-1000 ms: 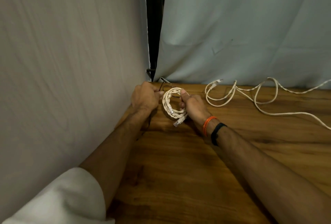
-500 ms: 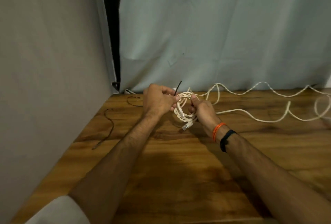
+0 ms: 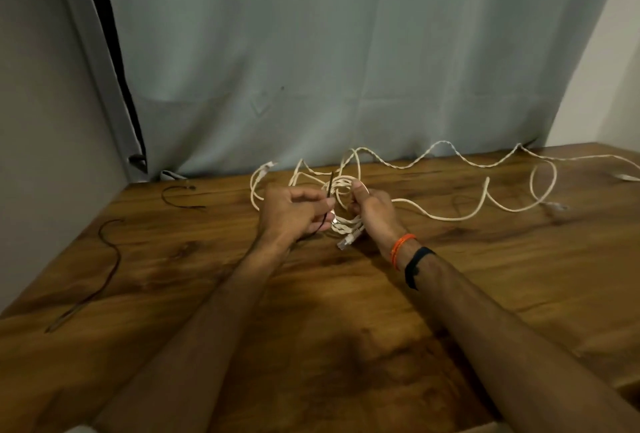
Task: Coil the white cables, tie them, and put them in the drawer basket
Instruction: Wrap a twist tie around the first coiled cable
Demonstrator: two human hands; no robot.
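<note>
Hands: left [image 3: 294,212] pinches black tie [image 3: 328,200]; right [image 3: 375,210] grips coiled cable [image 3: 341,224].

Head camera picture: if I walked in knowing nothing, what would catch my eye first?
Probably the two hands at the middle of the wooden table: the right hand grips a coiled white cable, while the left hand pinches a thin dark tie against it. Behind them, a loose white cable snakes along the back towards the right. Two spare dark ties lie on the left.
</note>
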